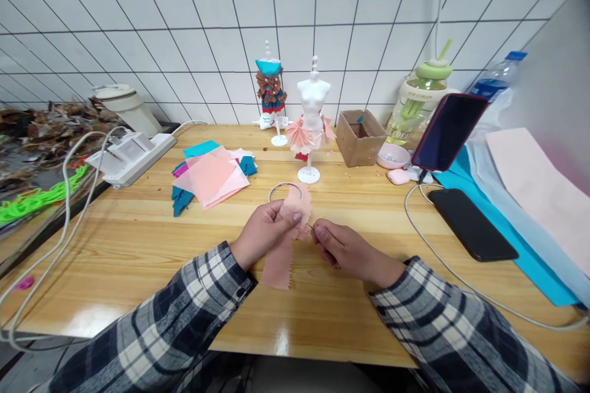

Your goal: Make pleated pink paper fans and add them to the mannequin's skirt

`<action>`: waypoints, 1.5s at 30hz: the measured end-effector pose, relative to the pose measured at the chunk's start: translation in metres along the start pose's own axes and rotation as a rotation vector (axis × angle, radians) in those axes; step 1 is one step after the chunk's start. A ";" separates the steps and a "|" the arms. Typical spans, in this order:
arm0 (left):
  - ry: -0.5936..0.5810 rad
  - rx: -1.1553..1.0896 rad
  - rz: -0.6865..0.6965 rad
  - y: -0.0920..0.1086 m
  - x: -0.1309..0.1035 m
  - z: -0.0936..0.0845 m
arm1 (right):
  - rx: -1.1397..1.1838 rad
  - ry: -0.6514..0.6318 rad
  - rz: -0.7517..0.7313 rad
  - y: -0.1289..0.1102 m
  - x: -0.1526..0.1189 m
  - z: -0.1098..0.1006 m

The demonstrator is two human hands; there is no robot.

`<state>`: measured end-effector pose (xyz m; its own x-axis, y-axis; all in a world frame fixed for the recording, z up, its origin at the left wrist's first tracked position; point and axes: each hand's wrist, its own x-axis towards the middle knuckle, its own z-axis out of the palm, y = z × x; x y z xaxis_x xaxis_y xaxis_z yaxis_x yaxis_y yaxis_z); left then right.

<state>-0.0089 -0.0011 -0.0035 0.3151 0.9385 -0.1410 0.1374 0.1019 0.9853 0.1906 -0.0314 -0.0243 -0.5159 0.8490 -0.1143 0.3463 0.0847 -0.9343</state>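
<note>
A strip of pink fabric [278, 264] with zigzag edges hangs from my left hand [271, 227], its lower end lying over the wood. My left thumb and fingers pinch its upper part. A thin metal ring [284, 185] shows just above that hand, against the fabric. My right hand [336, 244] is closed to the right of the strip, pinching a thin needle [310, 226] whose tip points at the fabric's edge. Whether the tip touches the cloth is too small to tell. Any thread is not visible.
Behind my hands stand a white mannequin [314, 98] with a pink skirt and a dressed mannequin [268, 89]. Fabric sheets [209, 175] lie left. A cardboard box [360, 146], pink dish [393, 156], upright phone [448, 132], flat phone [473, 225] and cable are right; a power strip [141, 159] is far left.
</note>
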 end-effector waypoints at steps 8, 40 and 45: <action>0.021 0.018 0.014 0.003 -0.001 0.003 | -0.066 0.005 -0.029 -0.003 0.000 -0.002; -0.052 0.112 0.036 -0.001 0.001 -0.001 | -0.100 -0.001 0.105 -0.011 0.000 -0.012; -0.075 0.149 0.051 -0.001 0.001 -0.001 | -0.084 -0.027 0.110 -0.012 0.000 -0.014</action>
<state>-0.0100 -0.0001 -0.0046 0.3940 0.9133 -0.1037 0.2558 -0.0006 0.9667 0.1977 -0.0254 -0.0087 -0.4916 0.8415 -0.2242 0.4653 0.0361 -0.8844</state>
